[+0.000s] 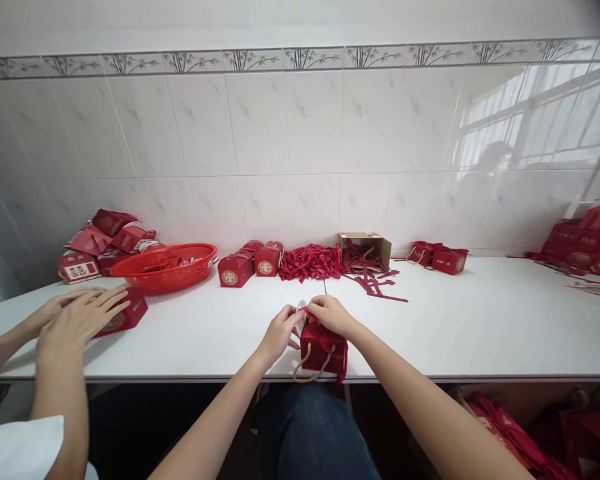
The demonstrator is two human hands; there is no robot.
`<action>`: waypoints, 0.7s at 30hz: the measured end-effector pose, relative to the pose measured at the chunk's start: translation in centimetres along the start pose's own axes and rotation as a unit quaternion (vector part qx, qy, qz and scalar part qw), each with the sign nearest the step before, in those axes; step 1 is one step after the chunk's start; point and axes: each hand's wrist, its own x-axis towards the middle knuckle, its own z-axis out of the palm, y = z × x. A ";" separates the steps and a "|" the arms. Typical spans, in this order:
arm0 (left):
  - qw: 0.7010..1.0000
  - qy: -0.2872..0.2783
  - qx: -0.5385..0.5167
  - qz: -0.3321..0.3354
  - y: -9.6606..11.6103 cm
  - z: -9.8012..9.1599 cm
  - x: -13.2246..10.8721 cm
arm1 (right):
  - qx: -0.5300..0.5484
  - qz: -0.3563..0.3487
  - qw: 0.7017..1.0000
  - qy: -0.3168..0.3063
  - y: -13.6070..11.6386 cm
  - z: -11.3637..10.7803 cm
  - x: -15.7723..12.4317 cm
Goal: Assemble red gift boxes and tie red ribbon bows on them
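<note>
Beyond jeans (313,433), pinching ribbon (305,309) between left hand (281,331) and right hand (334,315), with red box (317,347) below grip, nearer right.

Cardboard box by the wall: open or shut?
Open: the cardboard box has its mouth facing the camera, with red ribbon strips visible inside and spilling onto the table.

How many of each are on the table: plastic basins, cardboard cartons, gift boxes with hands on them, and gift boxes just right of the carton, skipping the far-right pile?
Plastic basin: 1
Cardboard carton: 1
Gift boxes with hands on them: 2, the middle box and the left box
Gift boxes just right of the carton: 2
Total: 6
</note>
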 end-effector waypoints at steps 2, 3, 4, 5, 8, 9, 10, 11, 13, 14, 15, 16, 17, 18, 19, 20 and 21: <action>1.000 0.004 -0.008 0.006 -0.2 -0.1 0.3 | 0.000 -0.015 1.000 -0.014 0.1 0.0 0.1; 1.000 0.008 -0.009 0.008 -0.2 -0.1 0.5 | 0.001 -0.020 1.000 -0.020 0.2 0.1 0.1; 1.000 0.012 -0.007 0.010 -0.3 -0.1 0.7 | 0.002 -0.024 0.999 -0.022 0.3 0.1 0.2; 1.000 0.017 -0.003 0.014 -0.3 -0.1 0.9 | 0.003 -0.028 0.999 -0.022 0.3 0.1 0.2; 0.999 0.033 0.016 0.039 -0.3 0.0 1.5 | 0.006 -0.035 0.999 -0.010 0.6 0.2 0.3; 0.998 0.038 0.025 0.048 -0.3 0.1 1.6 | 0.008 -0.036 0.999 -0.002 0.6 0.3 0.3; 0.997 0.043 0.034 0.056 -0.3 0.1 1.7 | 0.011 -0.038 0.999 0.008 0.7 0.3 0.3; 0.996 0.047 0.045 0.061 -0.3 0.1 1.8 | 0.017 -0.038 0.999 0.024 0.7 0.4 0.3; 0.994 0.058 0.075 0.061 -0.6 -0.2 1.9 | 0.032 -0.040 0.996 0.074 0.9 0.2 0.3; 0.992 0.064 0.096 0.055 -0.8 -0.5 1.9 | 0.042 -0.041 0.992 0.108 1.0 0.0 0.3; 0.989 0.071 0.121 0.046 -1.2 -1.1 1.9 | 0.050 -0.042 0.988 0.143 1.2 -0.4 0.2; 0.985 0.079 0.148 0.035 -1.5 -1.9 1.8 | 0.058 -0.041 0.982 0.177 1.4 -0.8 0.0; 0.980 0.089 0.176 0.023 -1.9 -2.8 1.7 | 0.065 -0.040 0.976 0.205 1.7 -1.4 -0.3; 0.973 0.104 0.204 0.012 -2.3 -3.7 1.6 | 0.069 -0.035 0.971 0.225 2.1 -2.0 -0.6; 0.966 0.122 0.228 0.004 -2.7 -4.7 1.4 | 0.072 -0.028 0.969 0.236 2.5 -2.7 -1.1; 0.959 0.141 0.246 0.000 -2.9 -5.6 1.2 | 0.074 -0.017 0.968 0.239 2.9 -3.4 -1.6; 0.953 0.156 0.261 0.002 -3.0 -6.4 1.1 | 0.073 -0.002 0.970 0.234 3.3 -3.9 -2.1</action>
